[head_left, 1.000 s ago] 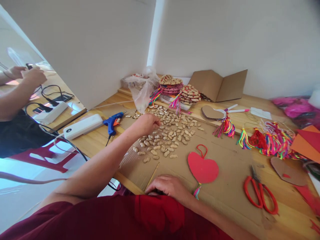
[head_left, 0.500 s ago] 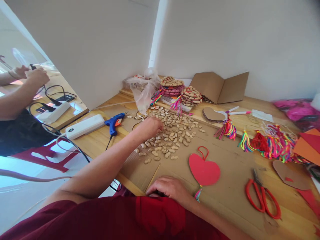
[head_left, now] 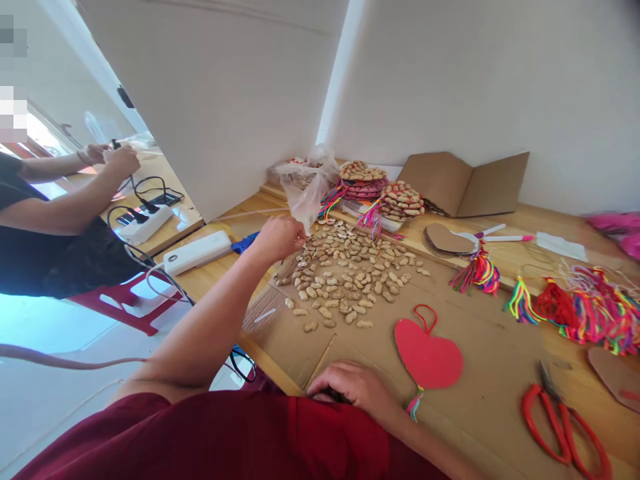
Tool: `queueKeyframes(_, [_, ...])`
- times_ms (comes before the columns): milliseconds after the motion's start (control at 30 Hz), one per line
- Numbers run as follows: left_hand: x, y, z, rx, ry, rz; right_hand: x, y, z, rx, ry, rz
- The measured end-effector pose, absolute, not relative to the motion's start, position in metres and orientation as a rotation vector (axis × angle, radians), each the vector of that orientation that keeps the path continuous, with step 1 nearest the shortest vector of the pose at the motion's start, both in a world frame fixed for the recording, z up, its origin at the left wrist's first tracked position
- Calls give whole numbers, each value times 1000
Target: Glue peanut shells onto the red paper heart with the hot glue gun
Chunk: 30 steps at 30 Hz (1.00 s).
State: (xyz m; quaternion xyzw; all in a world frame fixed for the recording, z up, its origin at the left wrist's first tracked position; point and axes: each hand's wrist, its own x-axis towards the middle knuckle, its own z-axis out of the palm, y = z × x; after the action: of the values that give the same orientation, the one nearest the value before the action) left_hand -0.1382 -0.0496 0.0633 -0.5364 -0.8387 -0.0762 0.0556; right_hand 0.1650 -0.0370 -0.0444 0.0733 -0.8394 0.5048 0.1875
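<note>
My left hand (head_left: 283, 238) is raised at the left edge of a spread of peanuts (head_left: 345, 267) in their shells. Its fingertips are pinched together; whatever they hold is too small to make out. The left forearm and hand partly cover a blue hot glue gun (head_left: 243, 244). Near the front edge, my right hand (head_left: 353, 387) rests on the cardboard sheet (head_left: 380, 347), fingers loosely bent, a gap beside the thumb and nothing seen in it. Right of that hand lies a red heart (head_left: 430, 355) with a cord loop on top and a small tassel below.
Red-handled scissors (head_left: 560, 413) lie at front right. Colourful tassels (head_left: 590, 307) and a cardboard heart (head_left: 447, 239) are farther back. Peanut-covered hearts (head_left: 403, 200) stand stacked beside a plastic bag (head_left: 304, 197). A white power bank (head_left: 197, 253) sits left. Another person's hands (head_left: 120, 159) hold something beyond the partition.
My left hand has come up off the peanuts and moved left toward the glue gun, now covering part of it. My right hand stays put. The view has turned left.
</note>
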Motion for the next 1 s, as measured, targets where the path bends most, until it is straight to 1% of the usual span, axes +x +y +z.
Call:
queueKeyframes(100, [-151, -55, 60, -1427, -2667, -228, 164, -37, -45, 228, -2357, 1395])
queueKeyframes(167, [-150, -58, 59, -1412, -2705, -242, 164, -37, -45, 231, -2358, 1382])
queueKeyframes(333, [-128, -67, 58, -1904, -2714, -353, 166, -37, -41, 199, -2428, 1415])
queueKeyframes(400, [-119, -67, 55, -1993, -2683, -318, 167, -37, -39, 188, -2446, 1441])
queueKeyframes(533, [-109, -63, 46, -1859, -2693, -219, 167, -37, -39, 180, -2438, 1436])
queueKeyframes(767, [-93, -54, 44, -1779, -2730, -201, 166, -37, -44, 186, -2413, 1409])
queueKeyframes(900, [-86, -55, 48, -1763, -2738, -220, 166, -37, -47, 180, -2414, 1438])
queueKeyframes(1000, [-97, -56, 53, -1613, -2762, -342, 166, -37, -46, 197, -2406, 1433])
